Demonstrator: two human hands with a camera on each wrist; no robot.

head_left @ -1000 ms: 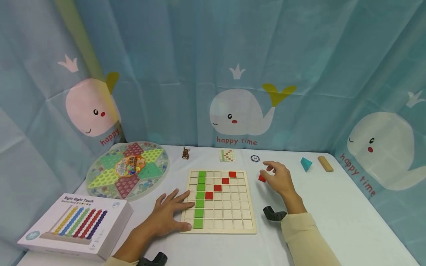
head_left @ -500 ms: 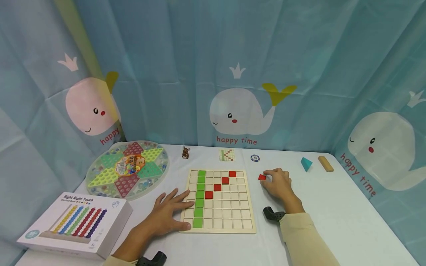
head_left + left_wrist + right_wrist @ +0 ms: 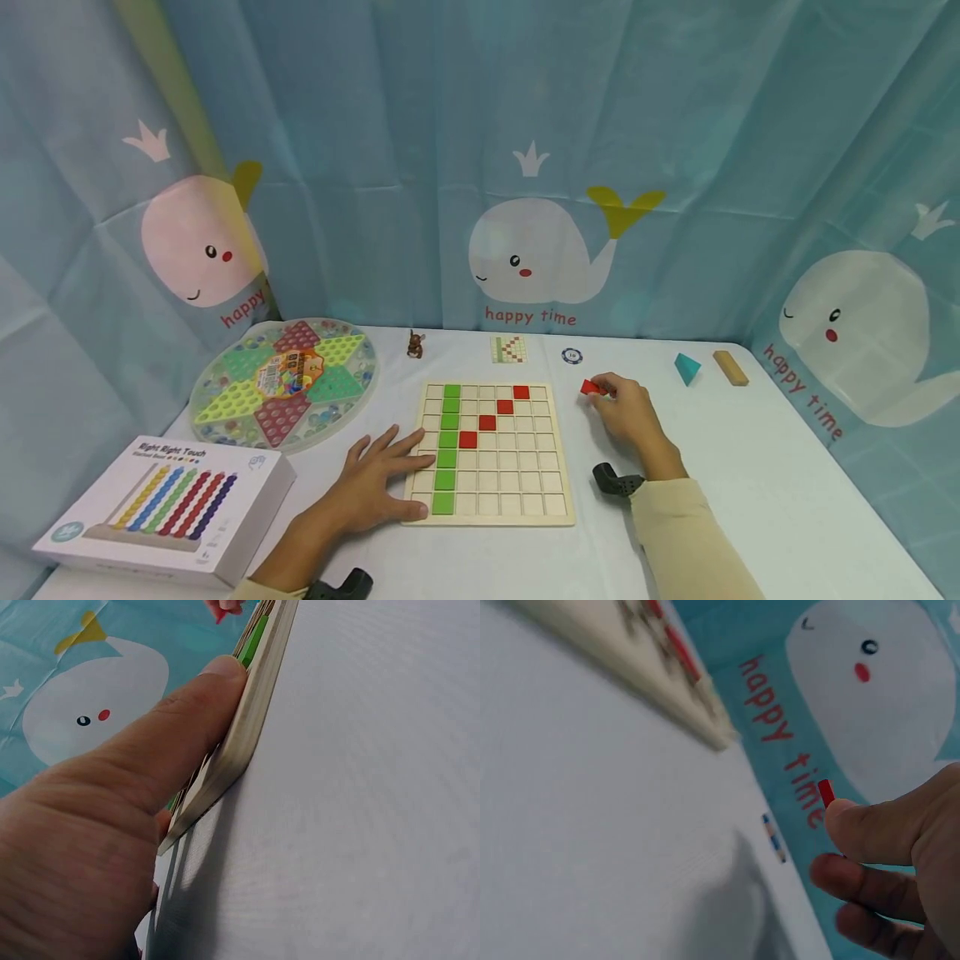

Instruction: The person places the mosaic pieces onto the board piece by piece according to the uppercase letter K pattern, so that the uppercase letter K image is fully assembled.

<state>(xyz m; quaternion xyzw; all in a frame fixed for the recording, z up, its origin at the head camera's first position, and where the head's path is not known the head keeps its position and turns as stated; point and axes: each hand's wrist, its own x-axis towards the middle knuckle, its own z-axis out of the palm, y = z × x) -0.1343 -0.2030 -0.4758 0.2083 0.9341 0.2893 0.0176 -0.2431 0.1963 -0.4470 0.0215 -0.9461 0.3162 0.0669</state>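
A square wooden grid board (image 3: 514, 481) lies on the table with a column of green tiles (image 3: 447, 458) and a diagonal of red tiles (image 3: 487, 422). My left hand (image 3: 375, 483) rests on the board's left edge, fingers spread; in the left wrist view its thumb (image 3: 180, 720) lies along the near rim. To the right of the board, my right hand (image 3: 630, 414) pinches a red tile (image 3: 589, 387) between thumb and fingers. The right wrist view shows that tile (image 3: 826, 792) raised off the table, mostly hidden by the thumb.
Behind the board lie a small pattern card (image 3: 509, 350), a poker chip (image 3: 572, 356) and a brown animal figurine (image 3: 416, 344). A teal pyramid (image 3: 687, 369) and a wooden block (image 3: 731, 367) sit at the back right. At left are a round marble game board (image 3: 352, 382) and a white box (image 3: 255, 500).
My right hand has closed its fingers on the red tile and lifted it from the table. The left hand stays on the board's edge.
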